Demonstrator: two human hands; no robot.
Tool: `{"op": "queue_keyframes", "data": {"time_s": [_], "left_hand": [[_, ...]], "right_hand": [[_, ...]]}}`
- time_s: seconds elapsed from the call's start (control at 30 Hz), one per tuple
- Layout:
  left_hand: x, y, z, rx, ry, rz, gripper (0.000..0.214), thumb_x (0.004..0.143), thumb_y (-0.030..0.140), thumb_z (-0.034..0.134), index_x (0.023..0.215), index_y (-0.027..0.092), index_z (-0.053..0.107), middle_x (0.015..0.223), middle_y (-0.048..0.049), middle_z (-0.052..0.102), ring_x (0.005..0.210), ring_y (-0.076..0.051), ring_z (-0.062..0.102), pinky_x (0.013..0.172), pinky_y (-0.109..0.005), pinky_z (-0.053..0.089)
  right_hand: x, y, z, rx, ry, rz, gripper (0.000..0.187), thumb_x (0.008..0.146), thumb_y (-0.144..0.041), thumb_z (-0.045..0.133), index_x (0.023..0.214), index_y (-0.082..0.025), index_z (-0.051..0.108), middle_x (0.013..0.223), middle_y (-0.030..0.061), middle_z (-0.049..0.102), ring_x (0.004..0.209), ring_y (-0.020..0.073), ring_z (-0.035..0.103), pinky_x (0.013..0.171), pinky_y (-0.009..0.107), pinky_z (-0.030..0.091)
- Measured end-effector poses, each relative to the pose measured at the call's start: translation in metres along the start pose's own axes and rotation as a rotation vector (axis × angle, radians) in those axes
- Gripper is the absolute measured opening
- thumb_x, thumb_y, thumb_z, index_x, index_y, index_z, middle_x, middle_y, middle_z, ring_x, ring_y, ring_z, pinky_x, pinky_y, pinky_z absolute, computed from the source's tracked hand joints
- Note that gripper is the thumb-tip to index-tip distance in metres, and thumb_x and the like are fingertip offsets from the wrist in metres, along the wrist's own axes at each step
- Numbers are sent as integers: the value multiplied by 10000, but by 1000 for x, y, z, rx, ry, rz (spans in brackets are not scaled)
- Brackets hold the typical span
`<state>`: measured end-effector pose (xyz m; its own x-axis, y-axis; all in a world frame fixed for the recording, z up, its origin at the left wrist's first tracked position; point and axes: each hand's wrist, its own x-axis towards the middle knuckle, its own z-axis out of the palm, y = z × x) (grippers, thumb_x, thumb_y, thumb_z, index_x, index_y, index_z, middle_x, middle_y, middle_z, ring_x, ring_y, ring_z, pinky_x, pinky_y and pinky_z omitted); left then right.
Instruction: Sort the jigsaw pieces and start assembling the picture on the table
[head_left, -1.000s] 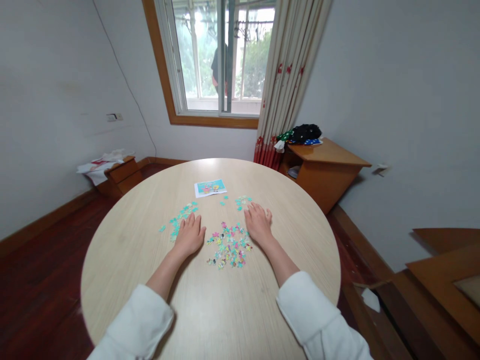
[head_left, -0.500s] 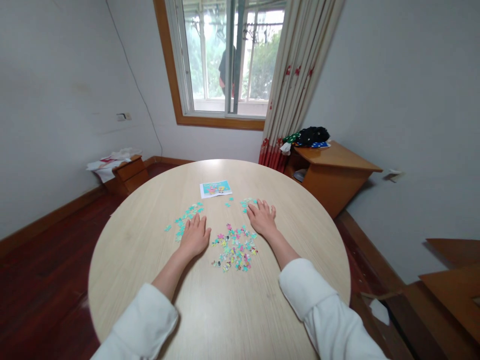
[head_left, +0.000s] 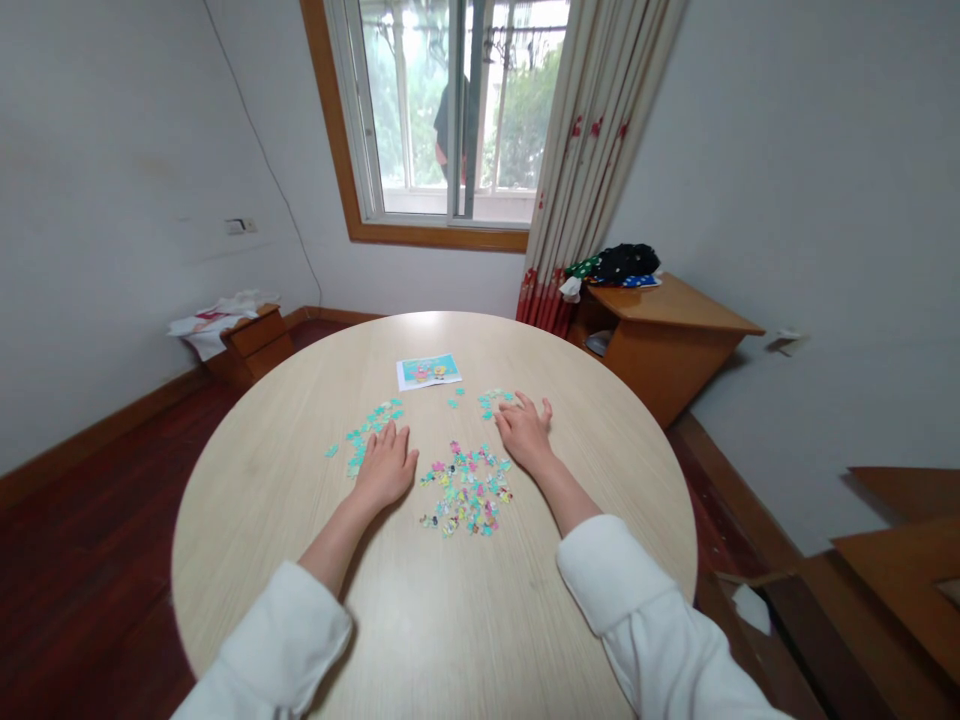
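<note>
My left hand (head_left: 386,466) lies flat and open on the round wooden table (head_left: 300,470), palm down, beside a strip of teal puzzle pieces (head_left: 365,428). My right hand (head_left: 526,433) also rests flat with fingers spread, next to a small teal cluster (head_left: 491,399). Between the two hands lies a pile of mixed pink, teal and yellow puzzle pieces (head_left: 466,489). Beyond them sits a small reference picture card (head_left: 428,371). Neither hand holds anything.
A wooden side cabinet (head_left: 660,335) with dark clothing on top stands to the right by the curtain (head_left: 592,150). A low wooden stand (head_left: 251,340) with papers is at the left wall. A person is visible outside the window (head_left: 442,110).
Both hands stay flat on the table. The view has shifted slightly; the right hand's fingers have spread a little.
</note>
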<state>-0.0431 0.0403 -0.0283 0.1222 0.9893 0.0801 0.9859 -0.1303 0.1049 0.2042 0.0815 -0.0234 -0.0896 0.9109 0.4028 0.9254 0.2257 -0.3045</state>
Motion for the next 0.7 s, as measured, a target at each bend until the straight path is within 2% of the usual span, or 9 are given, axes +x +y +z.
{"op": "queue_keyframes", "data": {"time_s": [0.13, 0.27, 0.43, 0.7], "left_hand": [[0, 0, 0, -4, 12, 0, 515, 929, 325, 293, 1370, 76, 389, 1479, -206, 324, 1395, -274, 265, 1121, -471, 226], [-2, 2, -5, -6, -35, -12, 526, 935, 320, 286, 1384, 60, 374, 1493, -207, 297, 1406, -272, 230, 1137, -452, 192], [-2, 4, -8, -20, -44, -17, 523, 935, 314, 297, 1382, 54, 372, 1493, -209, 294, 1406, -273, 230, 1139, -447, 184], [-1, 1, -5, -42, -21, -10, 515, 930, 320, 303, 1368, 62, 389, 1486, -208, 314, 1403, -273, 240, 1139, -445, 190]], "right_hand": [[-2, 3, -1, 11, -2, -23, 271, 853, -170, 447, 799, -232, 705, 1102, 39, 694, 1283, 270, 386, 1060, 594, 43], [-3, 1, -4, 27, -23, -17, 246, 817, -157, 474, 766, -235, 701, 1015, 39, 715, 1218, 266, 430, 1061, 567, 65], [-3, -6, -8, 15, -40, 25, 232, 816, -199, 488, 691, -217, 683, 889, 65, 710, 1097, 254, 472, 1043, 524, 116], [-7, -13, -14, 77, -43, -37, 232, 806, -226, 507, 611, -192, 628, 823, 68, 689, 1040, 238, 496, 1027, 515, 145]]}}
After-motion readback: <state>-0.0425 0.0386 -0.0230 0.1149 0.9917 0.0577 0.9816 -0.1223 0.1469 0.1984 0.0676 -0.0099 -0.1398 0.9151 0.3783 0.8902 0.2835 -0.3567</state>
